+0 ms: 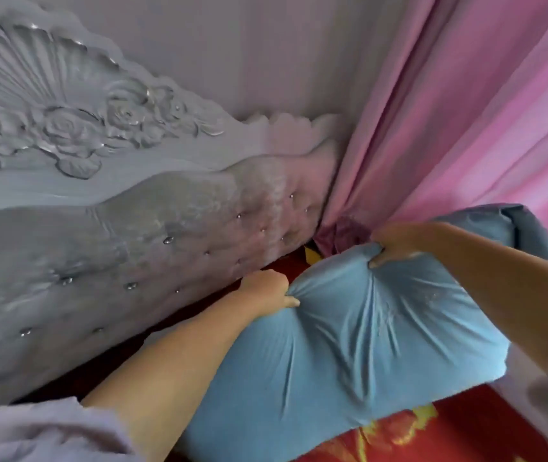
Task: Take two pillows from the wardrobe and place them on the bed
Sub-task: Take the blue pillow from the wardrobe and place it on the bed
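Headboard (105, 228) fills the left and far side: pale grey, carved shell and roses above, tufted panel with shiny studs below. Pink curtain (449, 128) hangs at far right, folds dropping into the corner beside the headboard's end. Light blue pillow (349, 345) lies across the centre and right on the bed (466, 435), over a red cover with yellow pattern, its far edge near the foot of the headboard. A second blue pillow (512, 228) shows behind the right forearm, against the curtain, mostly hidden. Left hand (266, 288), pale sleeve pushed up at near left, is clenched on a bunch of fabric at the near pillow's far-left corner. Right hand (396, 243) grips the pillow's far-right edge, fingers curled over, cloth puckered beneath.
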